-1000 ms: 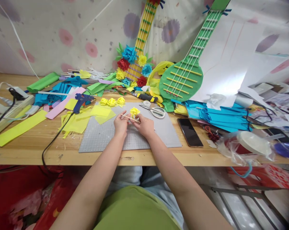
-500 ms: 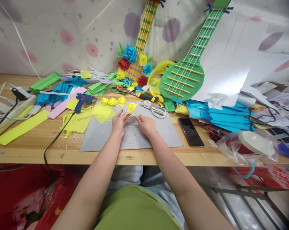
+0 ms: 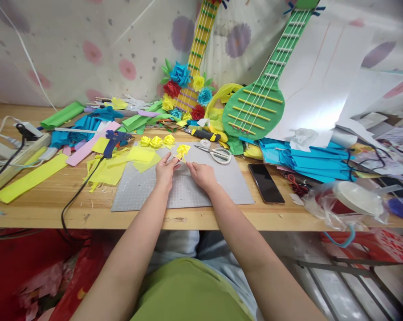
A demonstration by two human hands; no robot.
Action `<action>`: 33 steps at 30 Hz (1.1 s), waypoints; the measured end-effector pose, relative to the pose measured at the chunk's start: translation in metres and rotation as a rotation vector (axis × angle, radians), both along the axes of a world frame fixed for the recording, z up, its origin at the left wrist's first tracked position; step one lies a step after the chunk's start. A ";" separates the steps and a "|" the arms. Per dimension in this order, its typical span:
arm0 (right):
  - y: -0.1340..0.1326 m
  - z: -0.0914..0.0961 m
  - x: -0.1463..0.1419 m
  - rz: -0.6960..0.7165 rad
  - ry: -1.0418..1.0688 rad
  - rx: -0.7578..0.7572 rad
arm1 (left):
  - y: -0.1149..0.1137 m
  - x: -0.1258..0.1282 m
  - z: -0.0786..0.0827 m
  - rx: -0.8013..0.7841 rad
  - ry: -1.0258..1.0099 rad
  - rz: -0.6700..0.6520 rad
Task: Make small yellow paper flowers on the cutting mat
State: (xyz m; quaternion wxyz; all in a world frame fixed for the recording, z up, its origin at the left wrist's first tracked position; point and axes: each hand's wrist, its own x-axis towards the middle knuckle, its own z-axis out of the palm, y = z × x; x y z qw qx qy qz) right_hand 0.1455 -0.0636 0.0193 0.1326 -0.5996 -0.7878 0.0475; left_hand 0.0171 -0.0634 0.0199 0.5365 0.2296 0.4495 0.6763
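Observation:
My left hand (image 3: 166, 171) pinches one end of a thin pale stick (image 3: 177, 158) above the grey cutting mat (image 3: 137, 196). The stick's other end is between the thumb and fingers of my right hand (image 3: 203, 174), which is closed. Just beyond my fingertips is a yellow paper flower (image 3: 183, 150); whether it touches the stick I cannot tell. Several smaller yellow paper flowers (image 3: 156, 142) lie in a row behind my left hand. Scissors (image 3: 220, 155) and a white roll of tape (image 3: 205, 143) rest past my right hand.
A blue glue gun (image 3: 111, 141) with a black cord lies left, among yellow crepe paper (image 3: 143, 154). A phone (image 3: 266, 183) is right of the mat. Behind stand a green paper instrument (image 3: 254, 111) and a yellow one (image 3: 198, 49) with flowers. A bagged cup (image 3: 348, 200) sits far right.
Almost nothing differs. Both hands hold the stick in nearly the same place; the whole view has shifted very slightly.

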 end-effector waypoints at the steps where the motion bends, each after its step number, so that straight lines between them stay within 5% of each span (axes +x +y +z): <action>1: 0.000 0.000 0.000 0.010 0.010 0.000 | 0.000 0.000 0.000 0.003 -0.009 0.003; 33: -0.007 0.000 -0.005 0.096 0.146 0.072 | 0.010 0.000 -0.006 0.003 -0.041 0.216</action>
